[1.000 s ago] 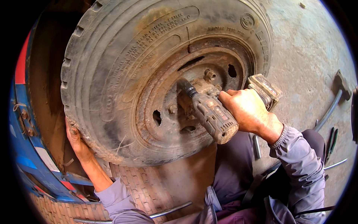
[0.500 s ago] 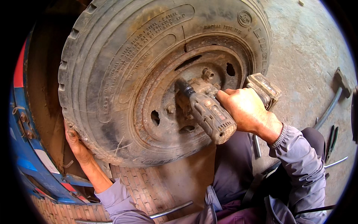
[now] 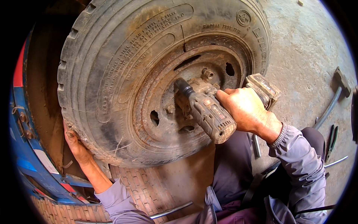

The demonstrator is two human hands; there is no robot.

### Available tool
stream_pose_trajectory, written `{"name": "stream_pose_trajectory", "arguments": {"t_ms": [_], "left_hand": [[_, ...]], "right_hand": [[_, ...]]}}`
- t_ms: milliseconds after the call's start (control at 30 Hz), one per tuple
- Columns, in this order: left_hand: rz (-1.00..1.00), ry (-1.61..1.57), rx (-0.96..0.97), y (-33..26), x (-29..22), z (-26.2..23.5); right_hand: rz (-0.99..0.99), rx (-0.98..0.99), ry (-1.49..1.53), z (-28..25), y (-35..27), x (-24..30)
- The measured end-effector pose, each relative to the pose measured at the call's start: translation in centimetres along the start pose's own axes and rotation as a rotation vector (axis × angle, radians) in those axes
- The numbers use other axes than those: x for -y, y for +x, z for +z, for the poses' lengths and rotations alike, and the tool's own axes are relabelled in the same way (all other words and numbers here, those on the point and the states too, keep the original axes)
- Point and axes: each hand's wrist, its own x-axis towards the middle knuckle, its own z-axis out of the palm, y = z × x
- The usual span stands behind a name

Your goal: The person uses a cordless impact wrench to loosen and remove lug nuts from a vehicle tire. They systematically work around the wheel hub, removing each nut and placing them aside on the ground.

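A large dusty truck tire (image 3: pixel 87 80) on a rusty steel wheel rim (image 3: pixel 149 89) fills the middle and upper part of the view, its outer side facing me. My right hand (image 3: pixel 246 110) is wrapped round the handle of a cordless impact wrench (image 3: pixel 212 115), with the battery (image 3: pixel 264 89) beyond my fist. The wrench's black socket (image 3: pixel 183 86) points into the wheel centre, left of the hub; whatever sits inside it is hidden. Other wheel nuts (image 3: pixel 170 109) show around the hub. At the tire's lower left edge, my left hand (image 3: pixel 77 147) grips the tread, its fingertips partly hidden.
A blue vehicle frame (image 3: pixel 28 153) with red and white patches stands on the left. On the concrete floor at right lie a hammer (image 3: pixel 342 82), black-handled pliers (image 3: pixel 331 140) and a metal rod (image 3: pixel 335 161). Another metal bar (image 3: pixel 171 211) rests on the bricks below.
The tire and rim have shifted very slightly left. Both hands and the impact wrench stay almost where they were.
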Motion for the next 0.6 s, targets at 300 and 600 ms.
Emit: {"name": "stream_pose_trajectory", "arguments": {"t_ms": [300,600], "left_hand": [[-0.028,-0.031,-0.035,-0.26,0.15,-0.02],[-0.045,-0.068,-0.044,-0.43,0.36,-0.16]], "right_hand": [[-0.003,-0.003,0.008,0.01,0.09,0.00],[-0.011,-0.015,-0.002,0.15,0.07,-0.05]]}}
